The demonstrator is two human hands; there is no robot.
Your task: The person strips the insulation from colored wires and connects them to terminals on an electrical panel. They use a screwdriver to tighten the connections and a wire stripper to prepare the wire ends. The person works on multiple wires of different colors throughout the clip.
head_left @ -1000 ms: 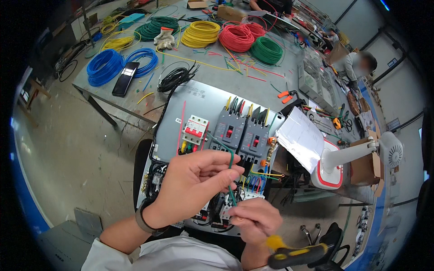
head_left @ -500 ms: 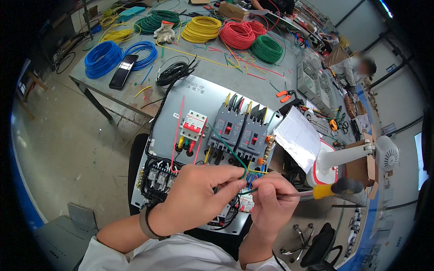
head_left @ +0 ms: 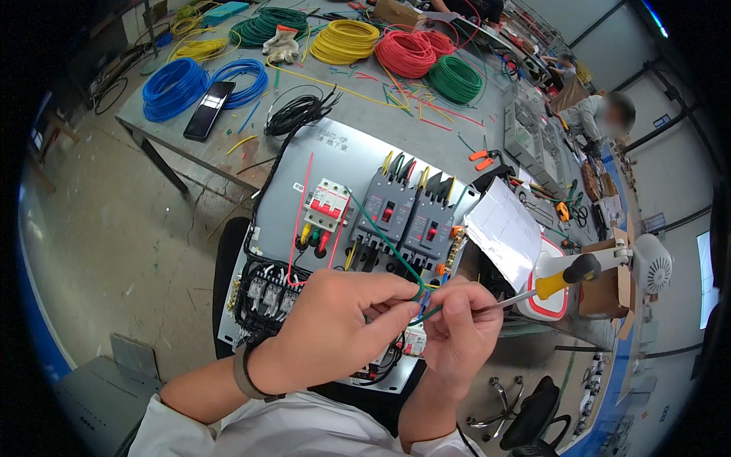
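A green wire [head_left: 387,242] is pinched between the thumb and fingers of my left hand [head_left: 346,320], bent where it leaves the grip. My right hand [head_left: 462,326] is closed on the shaft of a screwdriver [head_left: 550,286] with a yellow and black handle, and its fingertips also meet the green wire's other end. Both hands hover over the lower part of a grey mounting panel [head_left: 289,164]. Beyond them on the panel sit two dark circuit breakers [head_left: 387,213] and a small white breaker with red levers [head_left: 328,204]. A bent red wire [head_left: 301,206] stands beside it. My hands partly hide the lower components.
Coils of blue [head_left: 175,89], yellow [head_left: 344,42], red [head_left: 405,53] and green wire [head_left: 454,78] lie on the table, with a phone [head_left: 209,111] at left. To the right are orange-handled pliers [head_left: 483,157], papers [head_left: 502,228] and a white fan [head_left: 651,263]. Other people sit farther back.
The screwdriver's handle has swung upward in my right hand. Both hands still hold the green wire close together, and the view has shifted slightly.
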